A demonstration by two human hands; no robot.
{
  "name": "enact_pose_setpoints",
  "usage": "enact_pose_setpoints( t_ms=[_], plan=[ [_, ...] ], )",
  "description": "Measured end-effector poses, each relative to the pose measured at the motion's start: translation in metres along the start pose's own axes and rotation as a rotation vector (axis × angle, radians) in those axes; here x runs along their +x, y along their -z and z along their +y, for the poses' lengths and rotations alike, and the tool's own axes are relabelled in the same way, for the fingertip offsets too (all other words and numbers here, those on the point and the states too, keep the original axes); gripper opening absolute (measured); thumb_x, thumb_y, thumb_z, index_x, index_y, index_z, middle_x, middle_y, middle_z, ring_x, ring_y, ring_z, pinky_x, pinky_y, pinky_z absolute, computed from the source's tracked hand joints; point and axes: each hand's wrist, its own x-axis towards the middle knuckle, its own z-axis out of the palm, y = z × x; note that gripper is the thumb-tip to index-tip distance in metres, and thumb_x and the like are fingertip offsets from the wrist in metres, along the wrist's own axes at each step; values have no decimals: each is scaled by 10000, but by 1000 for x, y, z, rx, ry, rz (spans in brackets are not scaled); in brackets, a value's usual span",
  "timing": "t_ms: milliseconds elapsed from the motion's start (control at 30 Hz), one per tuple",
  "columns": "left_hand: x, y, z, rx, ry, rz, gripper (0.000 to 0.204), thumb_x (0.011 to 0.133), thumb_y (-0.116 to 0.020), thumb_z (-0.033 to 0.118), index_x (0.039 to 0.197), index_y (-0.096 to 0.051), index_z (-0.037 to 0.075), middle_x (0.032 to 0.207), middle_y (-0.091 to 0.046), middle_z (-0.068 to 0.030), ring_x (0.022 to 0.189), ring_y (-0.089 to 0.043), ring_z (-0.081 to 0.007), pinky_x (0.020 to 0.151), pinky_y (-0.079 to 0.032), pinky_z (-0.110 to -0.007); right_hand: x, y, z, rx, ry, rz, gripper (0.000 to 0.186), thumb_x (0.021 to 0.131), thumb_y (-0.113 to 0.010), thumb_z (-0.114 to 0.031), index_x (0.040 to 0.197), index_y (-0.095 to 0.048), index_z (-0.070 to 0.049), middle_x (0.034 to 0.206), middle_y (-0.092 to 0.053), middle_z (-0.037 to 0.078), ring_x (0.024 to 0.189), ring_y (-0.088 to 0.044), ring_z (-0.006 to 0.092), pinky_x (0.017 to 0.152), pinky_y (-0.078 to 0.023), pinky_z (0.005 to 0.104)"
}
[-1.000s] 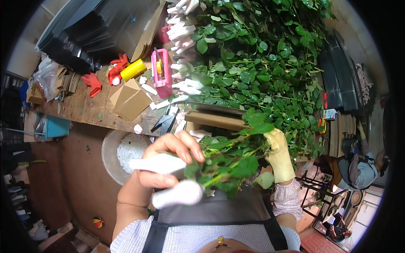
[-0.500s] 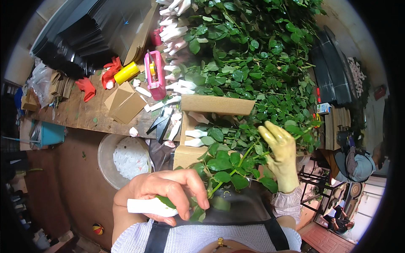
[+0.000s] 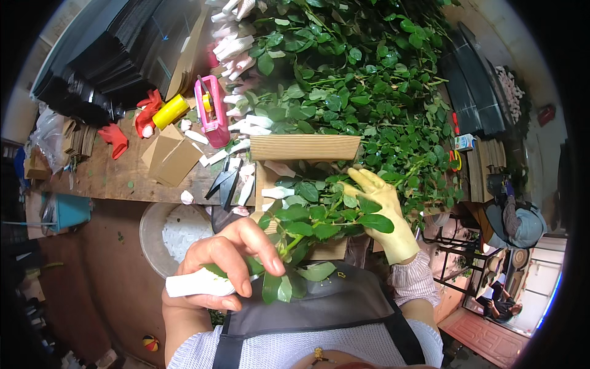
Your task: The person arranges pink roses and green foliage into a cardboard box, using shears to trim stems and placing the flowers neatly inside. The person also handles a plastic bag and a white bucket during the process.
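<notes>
My bare left hand [image 3: 222, 253] is closed around a leafy rose [image 3: 300, 228] in front of my chest. A white sleeve [image 3: 198, 283] covers its head, and the leafy stem slants up to the right. Over that stem's far leaves lies my right hand [image 3: 384, 212] in a yellow glove, fingers stretched out; leaves partly hide the fingertips. Just beyond, a corrugated cardboard wrap [image 3: 305, 147] stands open on the table, with white-sleeved roses [image 3: 278, 192] lying inside it.
A large heap of leafy stems [image 3: 350, 92] fills the table's far side. Black scissors [image 3: 225, 183], a pink basket [image 3: 213, 117], a yellow roll [image 3: 171, 111] and cardboard pieces [image 3: 174, 154] lie left. Below the edge stands a tub [image 3: 150, 240] of white sleeves.
The rose and my left hand have shifted slightly left and up. My gloved right hand has moved left over the rose's leaves. The whole view has shifted a little.
</notes>
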Motion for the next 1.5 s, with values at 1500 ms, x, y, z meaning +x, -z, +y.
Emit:
enact_pose_setpoints(
  t_ms=[1500],
  plan=[
    [10, 172, -203, 1381, 226, 231, 529, 773, -770, 128, 1297, -718, 173, 1294, -577, -206, 1215, -569, -424, 1012, -509, -467, -21, 22, 82, -131, -153, -30, 464, 625, -679, 99, 1060, -721, -57, 1096, -732, 131, 1098, -673, 330, 1003, -504, 473]
  ],
)
